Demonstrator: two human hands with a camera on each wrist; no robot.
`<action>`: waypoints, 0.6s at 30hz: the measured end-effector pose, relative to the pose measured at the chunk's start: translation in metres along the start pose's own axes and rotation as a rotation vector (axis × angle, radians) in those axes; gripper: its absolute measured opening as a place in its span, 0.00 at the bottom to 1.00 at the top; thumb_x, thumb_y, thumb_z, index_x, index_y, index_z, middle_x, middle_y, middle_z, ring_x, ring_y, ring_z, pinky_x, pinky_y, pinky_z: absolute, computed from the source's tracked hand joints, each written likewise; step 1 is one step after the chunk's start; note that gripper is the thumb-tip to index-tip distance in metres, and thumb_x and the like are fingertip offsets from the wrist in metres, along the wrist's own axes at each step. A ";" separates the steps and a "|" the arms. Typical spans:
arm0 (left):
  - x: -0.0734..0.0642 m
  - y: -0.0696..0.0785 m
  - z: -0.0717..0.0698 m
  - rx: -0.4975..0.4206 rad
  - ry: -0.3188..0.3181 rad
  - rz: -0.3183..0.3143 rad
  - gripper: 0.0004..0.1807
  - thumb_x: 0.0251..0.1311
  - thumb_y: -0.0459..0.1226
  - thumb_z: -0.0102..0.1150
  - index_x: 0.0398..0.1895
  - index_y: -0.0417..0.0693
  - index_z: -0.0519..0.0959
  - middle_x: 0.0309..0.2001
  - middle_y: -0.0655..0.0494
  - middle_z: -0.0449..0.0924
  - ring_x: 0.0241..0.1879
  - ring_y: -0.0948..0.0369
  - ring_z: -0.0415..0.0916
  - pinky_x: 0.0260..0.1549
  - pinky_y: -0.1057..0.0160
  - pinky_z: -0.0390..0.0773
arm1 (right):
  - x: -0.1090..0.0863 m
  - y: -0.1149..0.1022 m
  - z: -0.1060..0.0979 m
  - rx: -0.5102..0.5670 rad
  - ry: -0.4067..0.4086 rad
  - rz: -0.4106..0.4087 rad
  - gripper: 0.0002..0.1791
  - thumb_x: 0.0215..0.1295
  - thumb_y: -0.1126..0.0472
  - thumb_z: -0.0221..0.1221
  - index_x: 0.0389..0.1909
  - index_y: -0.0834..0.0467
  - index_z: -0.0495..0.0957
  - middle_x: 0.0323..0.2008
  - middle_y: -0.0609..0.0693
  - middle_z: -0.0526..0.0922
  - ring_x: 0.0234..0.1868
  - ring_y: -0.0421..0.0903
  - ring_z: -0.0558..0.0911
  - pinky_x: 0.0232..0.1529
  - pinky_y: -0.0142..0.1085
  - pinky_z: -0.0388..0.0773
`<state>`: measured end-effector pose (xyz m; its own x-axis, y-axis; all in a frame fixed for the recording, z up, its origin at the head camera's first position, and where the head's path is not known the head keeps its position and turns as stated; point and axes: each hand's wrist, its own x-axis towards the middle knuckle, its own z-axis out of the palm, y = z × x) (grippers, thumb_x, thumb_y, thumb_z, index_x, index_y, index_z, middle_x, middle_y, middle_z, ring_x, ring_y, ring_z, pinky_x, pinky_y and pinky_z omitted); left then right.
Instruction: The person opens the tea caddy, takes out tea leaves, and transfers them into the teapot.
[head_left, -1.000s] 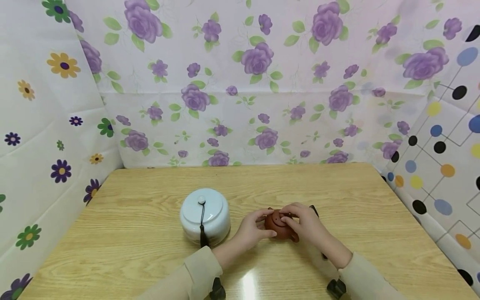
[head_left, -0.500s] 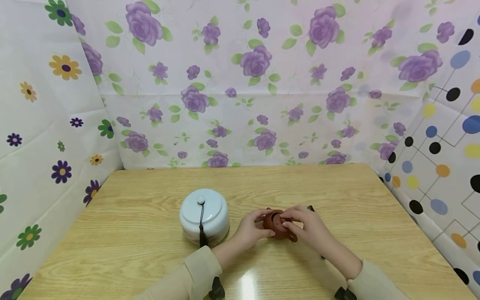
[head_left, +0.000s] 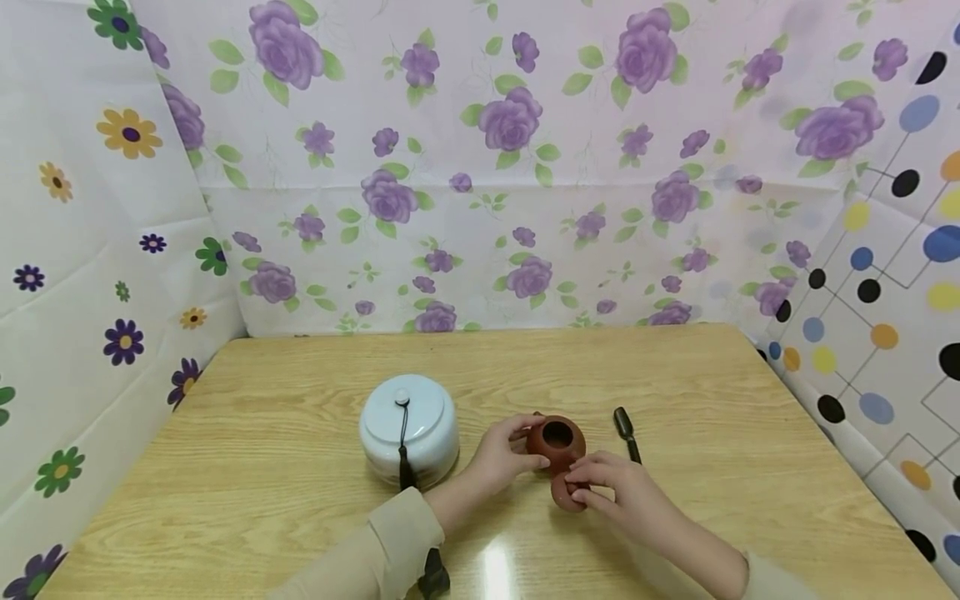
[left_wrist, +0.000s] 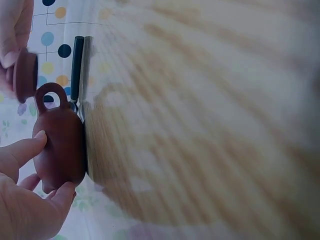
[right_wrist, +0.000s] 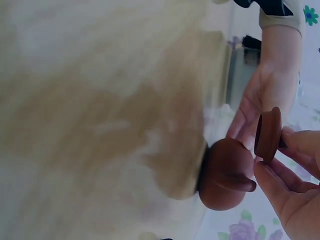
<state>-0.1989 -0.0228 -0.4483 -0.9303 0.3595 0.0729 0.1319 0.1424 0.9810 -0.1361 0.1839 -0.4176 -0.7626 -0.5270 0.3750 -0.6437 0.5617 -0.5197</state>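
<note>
A small reddish-brown clay teapot [head_left: 567, 457] stands on the table, its round mouth uncovered and dark inside. Thumb and fingers of my left hand [head_left: 498, 454] hold its body from the left. My right hand [head_left: 630, 497] pinches the teapot lid [head_left: 563, 495] by its knob, in front of the pot near its handle. The right wrist view shows the lid [right_wrist: 270, 134] raised and seen edge-on, beside the teapot [right_wrist: 226, 170]. In the left wrist view the looped handle [left_wrist: 51, 92] of the pot points toward the lid [left_wrist: 25, 76].
A pale blue lidded jar [head_left: 431, 446] with a black tassel stands left of the teapot. Right of the pot lies a dark slim scoop [head_left: 625, 427]. Patterned cloths [head_left: 480, 250] hang behind the wooden table [head_left: 300, 433] and at both sides.
The right hand has taken the lid off the teapot and moved it toward the front, baring the mouth. More of the dark scoop shows. The left hand stays on the pot.
</note>
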 end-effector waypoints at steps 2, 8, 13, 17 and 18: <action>0.000 0.000 0.000 0.000 0.000 0.001 0.28 0.51 0.24 0.66 0.59 0.41 0.74 0.62 0.39 0.69 0.60 0.42 0.70 0.57 0.48 0.73 | -0.003 0.001 0.002 0.003 -0.025 0.005 0.09 0.57 0.66 0.64 0.38 0.55 0.85 0.40 0.48 0.83 0.42 0.45 0.82 0.39 0.35 0.82; 0.001 -0.001 -0.001 0.015 0.001 0.007 0.28 0.51 0.25 0.66 0.59 0.41 0.74 0.62 0.39 0.70 0.60 0.43 0.70 0.57 0.49 0.74 | -0.009 0.004 0.006 0.039 -0.097 -0.014 0.06 0.58 0.62 0.64 0.36 0.55 0.85 0.39 0.49 0.83 0.42 0.45 0.81 0.39 0.33 0.81; 0.001 -0.002 -0.001 0.017 -0.003 -0.005 0.29 0.52 0.26 0.66 0.60 0.41 0.73 0.62 0.39 0.69 0.60 0.43 0.70 0.56 0.49 0.74 | -0.011 0.006 0.011 0.097 -0.181 0.008 0.07 0.60 0.59 0.64 0.37 0.56 0.86 0.40 0.50 0.83 0.42 0.42 0.80 0.38 0.31 0.81; -0.001 0.003 0.000 0.025 -0.002 -0.011 0.29 0.52 0.25 0.65 0.60 0.40 0.73 0.62 0.38 0.70 0.60 0.42 0.70 0.56 0.48 0.75 | -0.014 0.007 0.015 0.145 -0.221 0.023 0.06 0.60 0.61 0.64 0.37 0.56 0.86 0.39 0.48 0.82 0.42 0.38 0.79 0.38 0.29 0.80; -0.002 0.005 0.000 0.029 -0.001 -0.008 0.29 0.52 0.25 0.65 0.60 0.40 0.73 0.62 0.38 0.70 0.59 0.42 0.70 0.56 0.48 0.75 | -0.014 0.007 0.015 0.159 -0.225 0.019 0.06 0.60 0.61 0.63 0.37 0.56 0.86 0.39 0.48 0.82 0.42 0.38 0.79 0.38 0.29 0.80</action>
<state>-0.1964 -0.0226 -0.4436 -0.9309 0.3594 0.0647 0.1343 0.1722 0.9759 -0.1289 0.1860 -0.4384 -0.7295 -0.6561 0.1934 -0.5983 0.4749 -0.6454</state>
